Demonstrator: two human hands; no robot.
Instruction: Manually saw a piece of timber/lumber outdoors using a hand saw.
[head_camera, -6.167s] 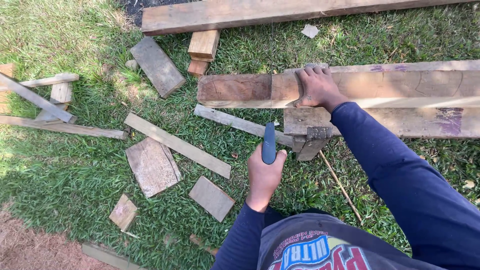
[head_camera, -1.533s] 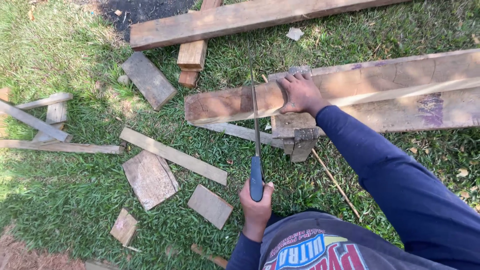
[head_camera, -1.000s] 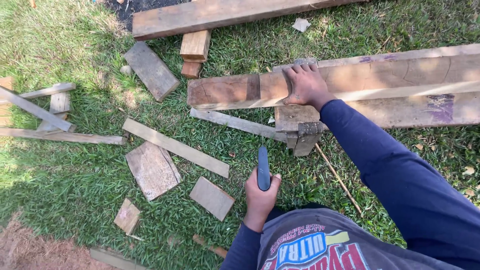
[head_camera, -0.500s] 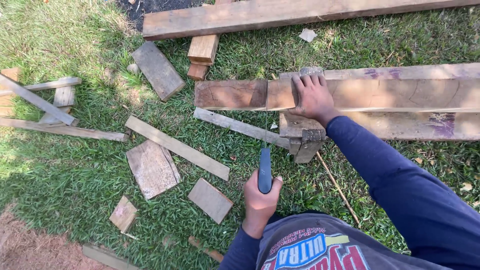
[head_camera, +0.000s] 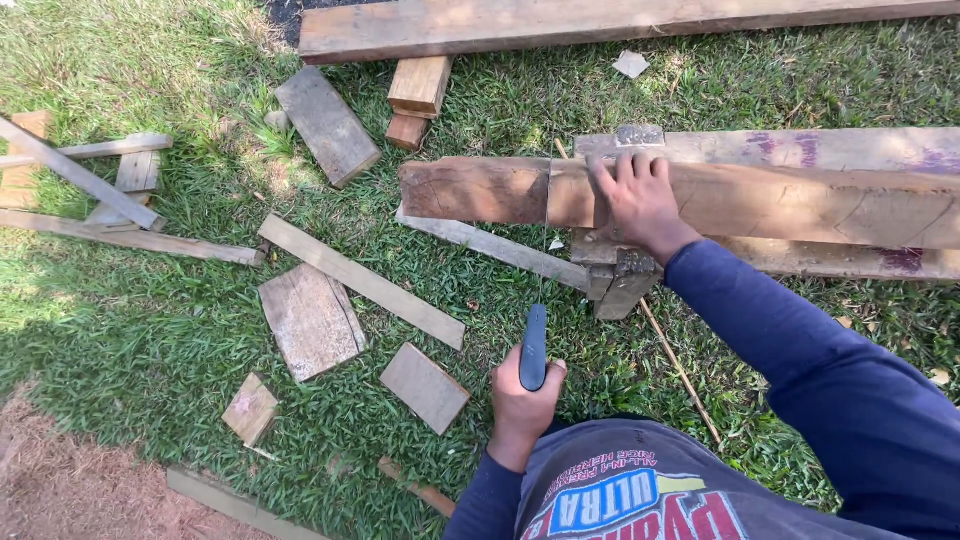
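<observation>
Seen from above on grass, the person's right hand lies flat with fingers spread on a thick wooden beam at centre right, whose far end is cut off by the right edge of the frame. The left hand, at lower centre, is fisted around a dark saw handle; the thin blade runs up to the beam edge-on and is hard to make out. Offcut boards lie scattered to the left.

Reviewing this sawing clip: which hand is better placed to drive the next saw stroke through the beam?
Left. The left hand already grips the saw handle, its thin blade running up to the cut line in the beam. The right hand lies flat on the beam beside that line, steadying it.
</observation>
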